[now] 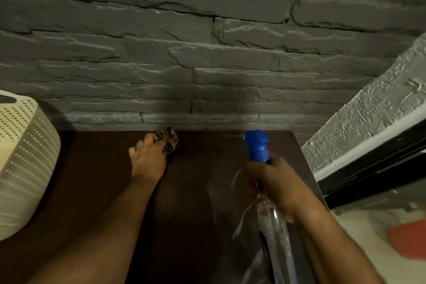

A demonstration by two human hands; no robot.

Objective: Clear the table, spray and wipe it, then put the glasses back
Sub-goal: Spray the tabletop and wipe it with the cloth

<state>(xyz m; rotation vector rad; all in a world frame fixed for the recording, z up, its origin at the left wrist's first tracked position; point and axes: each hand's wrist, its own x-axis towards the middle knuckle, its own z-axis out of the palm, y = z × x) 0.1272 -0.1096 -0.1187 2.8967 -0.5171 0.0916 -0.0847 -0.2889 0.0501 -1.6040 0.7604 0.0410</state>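
Where the frame begins at the far left, a cream perforated basket (25,157) stands on the dark brown table (96,180), its rounded wall lit from the side. Next along, the left hand (147,159) reaches toward the table's far edge, close to the grey stone-pattern wall (207,53), with its fingers closed on a small patterned cloth (170,143) that is pressed against the tabletop. The cloth is bunched and mostly hidden beneath the fingers. Further right, the right hand (272,184) is wrapped around the neck of a clear spray bottle (276,226), which is held tilted above the table with its blue nozzle head (257,145) pointing toward the wall. Faint wet streaks show on the wood beside the bottle. Past the table's right edge runs a pale textured wall (368,117) with a dark band beneath it, and low in the corner lies a blurred red shape (405,240) on the light floor.
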